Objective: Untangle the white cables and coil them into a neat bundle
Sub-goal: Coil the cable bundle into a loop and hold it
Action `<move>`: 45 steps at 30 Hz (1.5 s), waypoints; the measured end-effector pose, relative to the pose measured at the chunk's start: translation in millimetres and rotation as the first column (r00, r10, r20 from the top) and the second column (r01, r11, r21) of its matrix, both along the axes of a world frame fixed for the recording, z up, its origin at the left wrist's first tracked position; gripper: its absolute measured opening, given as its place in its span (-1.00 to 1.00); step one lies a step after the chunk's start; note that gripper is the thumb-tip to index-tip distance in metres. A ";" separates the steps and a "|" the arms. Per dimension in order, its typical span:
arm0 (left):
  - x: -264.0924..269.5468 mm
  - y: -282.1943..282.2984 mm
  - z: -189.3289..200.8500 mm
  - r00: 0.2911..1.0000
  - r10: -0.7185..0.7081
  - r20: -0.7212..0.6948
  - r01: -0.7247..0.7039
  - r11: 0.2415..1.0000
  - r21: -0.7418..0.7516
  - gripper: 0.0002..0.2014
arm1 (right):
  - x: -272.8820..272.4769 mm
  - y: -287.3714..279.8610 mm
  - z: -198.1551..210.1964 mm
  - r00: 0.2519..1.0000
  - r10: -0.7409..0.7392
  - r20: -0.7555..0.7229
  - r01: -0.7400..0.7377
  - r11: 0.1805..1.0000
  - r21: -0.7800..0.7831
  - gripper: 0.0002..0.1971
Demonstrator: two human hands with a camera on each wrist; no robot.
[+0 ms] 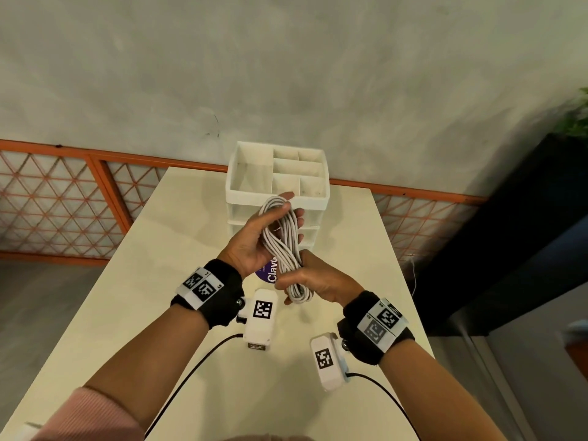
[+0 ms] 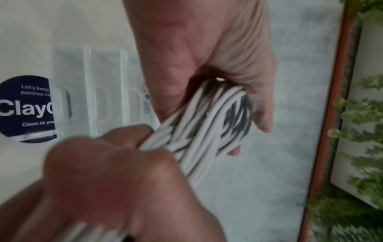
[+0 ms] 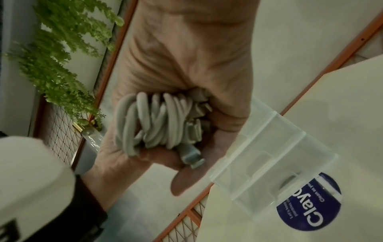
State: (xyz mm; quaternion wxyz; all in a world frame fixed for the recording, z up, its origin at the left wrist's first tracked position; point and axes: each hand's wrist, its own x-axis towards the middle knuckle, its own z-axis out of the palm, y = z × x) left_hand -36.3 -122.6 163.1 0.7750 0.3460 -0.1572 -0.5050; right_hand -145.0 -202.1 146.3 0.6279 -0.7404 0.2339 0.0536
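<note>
A bundle of white cables [image 1: 283, 246], wound in several loops and twisted at the middle like a figure eight, is held above the table between both hands. My left hand [image 1: 254, 240] grips the upper loop, with fingers curled round it. My right hand [image 1: 315, 284] grips the lower loop near the twist. In the left wrist view the cable loops [image 2: 199, 131] run from the left hand [image 2: 207, 57] down into the right fist [image 2: 114, 172]. The right wrist view shows the cables [image 3: 149, 124] and several plugs [image 3: 194, 131] bunched in the right hand's [image 3: 186, 57] palm.
A white drawer organizer [image 1: 276, 189] with open top compartments stands on the cream table [image 1: 159, 249] just behind the hands. A round purple sticker [image 1: 270, 276] lies under them. An orange lattice rail runs behind, and a dark cabinet [image 1: 509, 233] with a plant stands at the right.
</note>
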 end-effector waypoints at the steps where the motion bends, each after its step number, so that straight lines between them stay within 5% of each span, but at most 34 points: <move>1: -0.2 -1.6 1.0 1.000 0.015 0.012 -0.016 0.999 0.042 -0.82 | -0.7 -1.2 -1.2 1.000 0.009 -0.008 -0.009 1.000 -0.009 -0.54; 6: -4.2 -12.7 1.6 0.997 0.066 -0.047 -0.055 0.977 0.206 -0.73 | -4.1 -4.7 -5.1 0.997 0.068 -0.042 -0.074 0.984 -0.162 -0.84; 13: -4.4 -22.1 -20.7 0.975 0.220 -0.025 -0.194 0.905 0.378 -0.69 | -7.7 -4.9 -23.9 0.992 0.104 -0.072 -0.126 0.880 -0.458 -0.77; 18: -0.4 -21.6 -28.1 0.973 0.191 -0.131 -0.142 0.940 0.310 -0.70 | -7.8 -15.0 -32.3 0.992 0.090 -0.083 -0.122 0.637 -0.761 -0.63; 22: 2.1 -30.3 -27.3 0.961 0.235 -0.148 -0.181 0.933 0.311 -0.64 | -2.3 -11.1 -37.8 1.000 0.008 -0.030 -0.028 0.630 -0.776 -0.59; 26: 3.4 -40.9 -40.5 0.952 0.289 -0.104 -0.222 0.880 0.420 -0.58 | 1.2 -12.4 -47.8 0.994 0.045 -0.103 -0.107 0.657 -0.746 -0.55; 30: 8.5 -52.2 -62.4 0.953 0.241 -0.181 -0.128 0.868 0.479 -0.59 | 0.7 -23.5 -62.4 0.981 0.109 -0.163 -0.195 0.585 -0.787 -0.57; 32: 11.4 -56.3 -71.7 0.958 0.178 -0.225 -0.047 0.872 0.488 -0.60 | -1.4 -29.3 -66.6 0.972 0.131 -0.193 -0.232 0.603 -0.763 -0.63; 35: 18.6 -61.4 -86.4 0.947 0.102 -0.305 0.067 0.865 0.497 -0.66 | -2.4 -42.5 -71.5 0.964 0.147 -0.224 -0.258 0.736 -0.626 -0.89; 39: 33.9 -70.2 -95.5 0.998 -0.047 -0.033 0.058 0.810 0.584 -0.51 | -4.4 -59.6 -78.4 0.974 0.077 -0.212 -0.167 0.879 -0.447 -0.77; 42: 46.3 -75.6 -101.5 0.995 0.034 0.090 -0.079 0.824 0.562 -0.33 | -9.2 -70.9 -83.1 0.972 0.015 -0.235 -0.112 0.907 -0.407 -0.82; 45: 56.8 -79.5 -117.6 0.984 0.173 0.030 -0.163 0.833 0.530 -0.48 | -13.3 -78.5 -89.3 0.972 -0.009 -0.233 -0.082 0.922 -0.379 -0.82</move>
